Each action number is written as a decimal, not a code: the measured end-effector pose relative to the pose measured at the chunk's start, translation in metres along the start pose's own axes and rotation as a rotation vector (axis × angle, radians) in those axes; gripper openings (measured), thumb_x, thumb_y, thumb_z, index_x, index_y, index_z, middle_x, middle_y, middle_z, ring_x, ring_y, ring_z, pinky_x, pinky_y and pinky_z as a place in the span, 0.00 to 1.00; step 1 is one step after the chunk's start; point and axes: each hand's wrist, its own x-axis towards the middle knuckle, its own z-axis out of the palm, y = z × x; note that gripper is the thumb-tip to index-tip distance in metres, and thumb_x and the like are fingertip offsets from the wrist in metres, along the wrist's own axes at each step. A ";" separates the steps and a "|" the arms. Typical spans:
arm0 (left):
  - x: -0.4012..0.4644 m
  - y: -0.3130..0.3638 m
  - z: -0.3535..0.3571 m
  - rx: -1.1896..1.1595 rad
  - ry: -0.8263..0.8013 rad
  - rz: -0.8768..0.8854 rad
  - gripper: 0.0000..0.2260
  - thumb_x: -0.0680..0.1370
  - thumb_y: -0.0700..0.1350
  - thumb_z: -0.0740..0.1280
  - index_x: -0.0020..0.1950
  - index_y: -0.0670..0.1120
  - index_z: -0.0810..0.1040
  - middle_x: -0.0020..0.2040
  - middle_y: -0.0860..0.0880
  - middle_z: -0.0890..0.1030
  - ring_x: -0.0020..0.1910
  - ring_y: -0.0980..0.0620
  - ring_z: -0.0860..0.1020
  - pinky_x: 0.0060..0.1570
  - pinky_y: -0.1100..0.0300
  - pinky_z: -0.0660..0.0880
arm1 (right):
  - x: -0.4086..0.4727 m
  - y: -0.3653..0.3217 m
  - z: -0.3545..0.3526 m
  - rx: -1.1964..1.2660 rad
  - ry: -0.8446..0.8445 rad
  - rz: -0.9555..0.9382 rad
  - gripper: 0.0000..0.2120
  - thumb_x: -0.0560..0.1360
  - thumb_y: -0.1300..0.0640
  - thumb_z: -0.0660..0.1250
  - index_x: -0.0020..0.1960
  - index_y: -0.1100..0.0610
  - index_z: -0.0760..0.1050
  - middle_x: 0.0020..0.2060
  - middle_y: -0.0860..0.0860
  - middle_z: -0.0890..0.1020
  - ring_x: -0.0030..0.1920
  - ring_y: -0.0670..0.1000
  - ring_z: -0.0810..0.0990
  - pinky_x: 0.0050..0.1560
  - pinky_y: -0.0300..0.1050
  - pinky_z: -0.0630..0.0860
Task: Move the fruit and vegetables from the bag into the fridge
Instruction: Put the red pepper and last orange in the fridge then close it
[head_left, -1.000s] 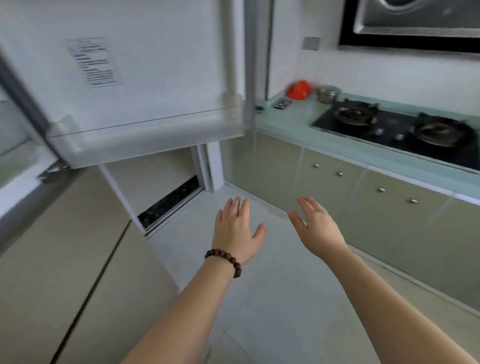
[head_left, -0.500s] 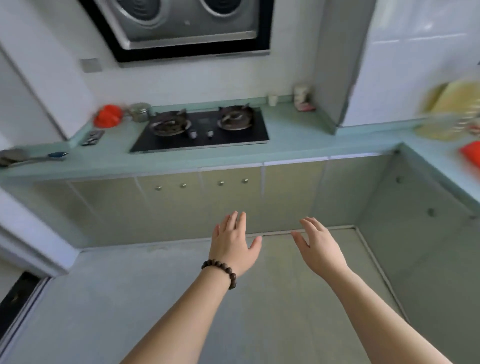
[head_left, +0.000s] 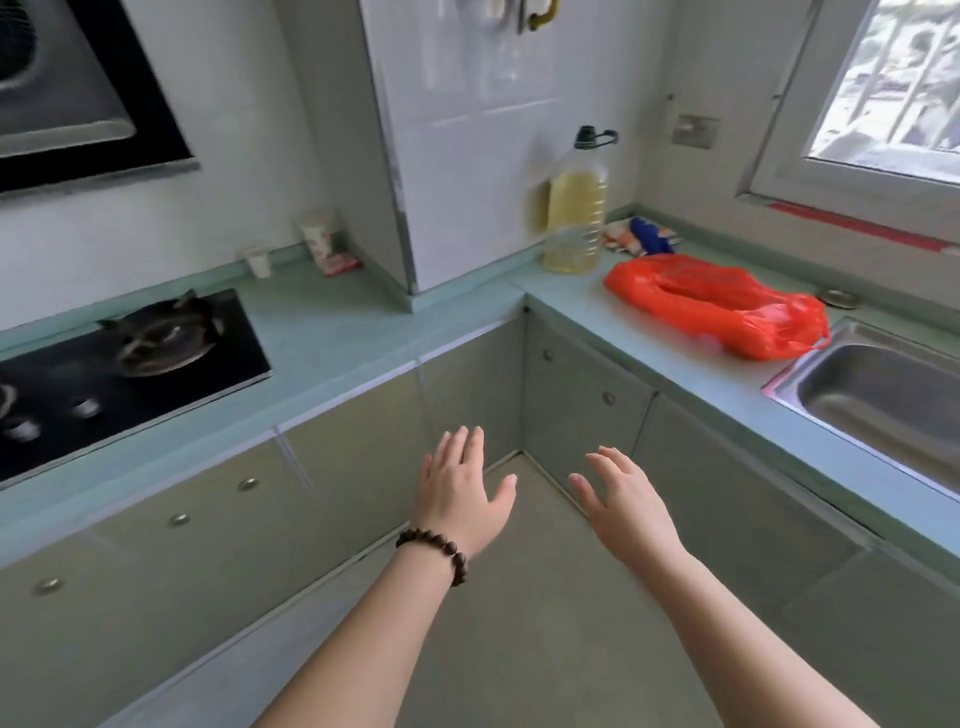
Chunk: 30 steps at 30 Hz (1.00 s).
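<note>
Facing the bench (head_left: 665, 358) corner, both hands out front at 6 o'clock, palms down, over the floor. Left hand (head_left: 460, 491) spread, fingers apart, holding nothing, bead bracelet (head_left: 436, 552) on wrist. Right hand (head_left: 626, 501) spread too, nothing held. Red plastic bag (head_left: 714, 304) lies on the bench at 2 o'clock, well apart from the hands, contents hidden. Oil bottle (head_left: 575, 208) stands near the bag at 1 o'clock. Sink (head_left: 883, 402) just beside the bag at 3 o'clock. Gas hob (head_left: 130, 358) at 9 o'clock.
</note>
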 end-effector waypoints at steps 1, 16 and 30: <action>0.013 0.004 0.004 -0.008 -0.015 0.020 0.32 0.78 0.59 0.57 0.77 0.46 0.53 0.78 0.48 0.55 0.77 0.50 0.51 0.74 0.51 0.51 | 0.008 0.005 -0.002 -0.001 0.008 0.026 0.24 0.79 0.44 0.55 0.71 0.54 0.65 0.73 0.48 0.62 0.74 0.48 0.57 0.68 0.44 0.61; 0.264 0.009 0.042 0.005 -0.200 0.359 0.32 0.78 0.60 0.54 0.77 0.47 0.51 0.78 0.48 0.54 0.77 0.50 0.50 0.75 0.51 0.49 | 0.198 0.018 0.010 -0.022 0.184 0.339 0.24 0.79 0.44 0.56 0.71 0.54 0.65 0.74 0.49 0.62 0.74 0.48 0.56 0.69 0.45 0.61; 0.426 0.079 0.090 -0.038 -0.359 0.651 0.32 0.78 0.60 0.54 0.77 0.46 0.51 0.78 0.47 0.54 0.77 0.50 0.50 0.75 0.51 0.48 | 0.294 0.066 -0.013 -0.020 0.315 0.648 0.23 0.79 0.47 0.58 0.70 0.57 0.66 0.71 0.51 0.65 0.72 0.50 0.60 0.68 0.44 0.61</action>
